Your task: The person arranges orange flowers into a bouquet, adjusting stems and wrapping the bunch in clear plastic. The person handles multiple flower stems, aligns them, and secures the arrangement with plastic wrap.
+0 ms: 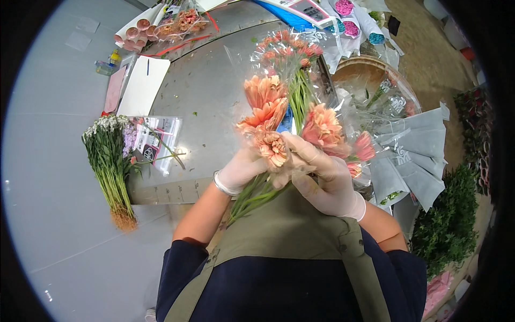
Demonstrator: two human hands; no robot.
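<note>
My left hand [241, 170], in a thin white glove, is closed round a bunch of peach flowers just below the blooms; its green stems [252, 197] stick out below toward my apron. My gloved right hand [335, 182] comes from the other side, its fingers and thumb closed at the edge of the nearest peach flower [272, 149]. A thin translucent film shows between the hands; exactly what the right fingertips pinch is partly hidden. Beyond them, on the metal table [204, 123], lies another bunch of coral flowers [287, 51] in clear wrap, its stems pointing toward me.
At the table's left edge lies a bundle of white flowers [110, 155] with roots, beside a clear printed packet [161, 142]. Grey-wrapped bouquets [410, 153] and a round wooden tub [370, 67] stand at right. White paper [140, 88] and wrapped flowers [185, 24] are farther back.
</note>
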